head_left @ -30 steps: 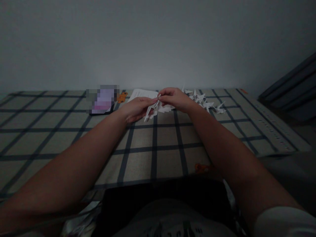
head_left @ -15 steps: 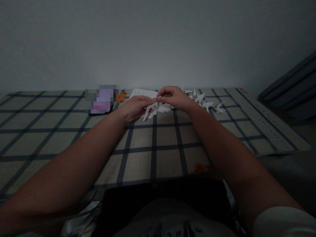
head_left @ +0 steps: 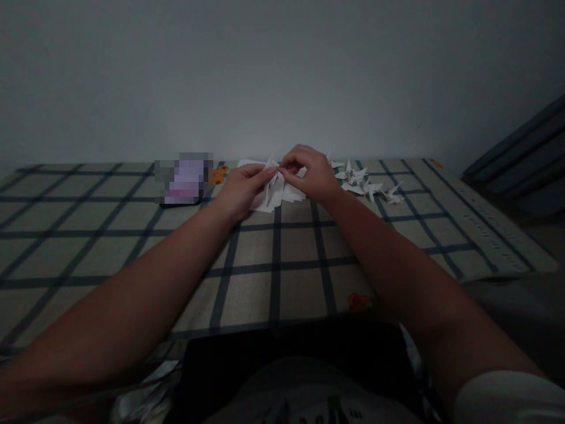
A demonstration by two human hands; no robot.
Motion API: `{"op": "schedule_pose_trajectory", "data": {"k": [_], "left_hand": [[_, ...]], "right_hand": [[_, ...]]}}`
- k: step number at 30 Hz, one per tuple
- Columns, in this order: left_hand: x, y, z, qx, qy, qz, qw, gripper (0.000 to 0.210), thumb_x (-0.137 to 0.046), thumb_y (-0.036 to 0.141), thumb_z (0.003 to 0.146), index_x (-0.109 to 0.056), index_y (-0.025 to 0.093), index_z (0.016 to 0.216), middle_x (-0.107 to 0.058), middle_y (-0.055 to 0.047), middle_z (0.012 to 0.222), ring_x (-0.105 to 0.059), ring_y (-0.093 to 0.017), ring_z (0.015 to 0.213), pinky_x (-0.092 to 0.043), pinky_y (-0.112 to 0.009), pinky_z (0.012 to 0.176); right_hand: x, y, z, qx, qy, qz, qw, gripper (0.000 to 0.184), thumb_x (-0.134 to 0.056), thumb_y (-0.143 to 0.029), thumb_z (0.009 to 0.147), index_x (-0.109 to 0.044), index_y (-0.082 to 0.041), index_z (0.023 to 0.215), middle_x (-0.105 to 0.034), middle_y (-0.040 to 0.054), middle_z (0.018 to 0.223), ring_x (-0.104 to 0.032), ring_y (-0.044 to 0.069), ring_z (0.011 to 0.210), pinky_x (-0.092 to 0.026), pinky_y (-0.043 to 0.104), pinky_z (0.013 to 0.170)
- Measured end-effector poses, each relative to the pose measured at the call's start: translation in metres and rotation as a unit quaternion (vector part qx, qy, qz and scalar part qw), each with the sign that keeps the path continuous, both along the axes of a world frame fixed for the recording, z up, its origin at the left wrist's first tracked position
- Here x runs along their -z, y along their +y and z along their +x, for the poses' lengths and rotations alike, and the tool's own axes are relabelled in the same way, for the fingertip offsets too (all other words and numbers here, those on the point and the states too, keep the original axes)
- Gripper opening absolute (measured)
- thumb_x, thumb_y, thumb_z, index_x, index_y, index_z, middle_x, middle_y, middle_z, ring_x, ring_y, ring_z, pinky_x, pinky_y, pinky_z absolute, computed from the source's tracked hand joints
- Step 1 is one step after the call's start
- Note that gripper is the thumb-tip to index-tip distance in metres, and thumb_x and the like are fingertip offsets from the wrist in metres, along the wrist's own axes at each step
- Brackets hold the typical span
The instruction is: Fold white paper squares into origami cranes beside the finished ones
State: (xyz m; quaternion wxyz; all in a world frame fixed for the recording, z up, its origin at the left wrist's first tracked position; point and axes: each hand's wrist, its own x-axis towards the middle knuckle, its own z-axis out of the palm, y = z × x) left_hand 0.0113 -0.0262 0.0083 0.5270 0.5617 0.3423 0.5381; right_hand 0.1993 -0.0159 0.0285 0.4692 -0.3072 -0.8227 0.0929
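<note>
The light is dim, the lower middle nearly black, the phone [head_left: 184,180] pixelated.

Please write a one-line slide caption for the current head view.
Left hand and right hand hold a folded paper figure over paper sheets, with more folded figures to the right.

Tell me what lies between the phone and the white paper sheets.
The head view shows an orange figure on the checked cloth; the left hand covers part of the nearer stretch.
</note>
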Motion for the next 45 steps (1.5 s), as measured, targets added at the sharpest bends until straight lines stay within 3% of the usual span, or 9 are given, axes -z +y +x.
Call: {"op": "schedule_pose_trajectory", "data": {"k": [6, 12, 20, 28, 40, 45], "left_hand": [[0.002, 0.001, 0.000, -0.038, 0.017, 0.048, 0.998, 0.028, -0.082, 0.045, 0.076, -0.078, 0.019, 0.083, -0.073, -0.003, 0.081, -0.064, -0.014, 0.075, -0.050, -0.025, 0.073], [-0.005, -0.003, -0.004, -0.104, 0.100, 0.084, 0.986, 0.023, -0.080, 0.041, 0.077, -0.077, 0.019, 0.078, -0.073, -0.003, 0.081, -0.064, -0.017, 0.081, -0.047, -0.024, 0.068], [-0.003, -0.004, 0.000, -0.106, 0.075, 0.092, 0.987, 0.025, -0.078, 0.043, 0.080, -0.076, 0.018, 0.080, -0.072, -0.002, 0.079, -0.062, -0.015, 0.075, -0.047, -0.024, 0.068], [0.001, -0.006, 0.002, -0.111, 0.067, 0.088, 0.988, 0.030, -0.078, 0.049, 0.080, -0.075, 0.019, 0.078, -0.069, -0.001, 0.075, -0.061, -0.014, 0.072, -0.046, -0.024, 0.065], [-0.001, -0.005, -0.003, -0.145, 0.156, 0.148, 0.966, 0.020, -0.077, 0.042, 0.082, -0.078, 0.022, 0.080, -0.074, -0.003, 0.085, -0.064, -0.018, 0.084, -0.047, -0.025, 0.075], [0.001, 0.001, -0.007, -0.178, 0.153, 0.164, 0.958, 0.024, -0.076, 0.044, 0.083, -0.077, 0.021, 0.079, -0.071, -0.001, 0.078, -0.061, -0.016, 0.078, -0.045, -0.024, 0.070]], "right_hand": [[0.002, -0.003, -0.006, 0.001, 0.017, -0.016, 1.000, 0.006, -0.064, -0.025, 0.090, -0.065, -0.019, 0.086, -0.060, 0.0038, 0.084, -0.055, 0.016, 0.078, -0.049, 0.032, 0.077], [0.005, -0.002, -0.005, 0.004, 0.010, -0.018, 1.000, 0.005, -0.061, -0.024, 0.091, -0.063, -0.020, 0.093, -0.060, 0.0042, 0.088, -0.055, 0.017, 0.080, -0.051, 0.034, 0.080], [0.006, -0.002, -0.007, 0.014, 0.003, 0.034, 0.999, 0.009, -0.058, -0.024, 0.094, -0.063, -0.020, 0.088, -0.057, 0.0042, 0.083, -0.054, 0.019, 0.083, -0.048, 0.037, 0.085], [0.010, -0.002, -0.012, 0.025, 0.015, 0.033, 0.999, 0.009, -0.057, -0.021, 0.094, -0.063, -0.020, 0.088, -0.057, 0.0040, 0.085, -0.053, 0.017, 0.081, -0.047, 0.034, 0.082], [0.010, 0.004, -0.006, 0.028, -0.032, 0.043, 0.998, 0.005, -0.057, -0.019, 0.091, -0.062, -0.019, 0.089, -0.058, 0.0050, 0.087, -0.054, 0.018, 0.084, -0.047, 0.033, 0.084], [0.008, -0.001, -0.007, 0.042, -0.004, 0.033, 0.999, 0.009, -0.055, -0.020, 0.093, -0.063, -0.019, 0.088, -0.059, 0.0050, 0.086, -0.054, 0.017, 0.081, -0.047, 0.033, 0.084]]}}
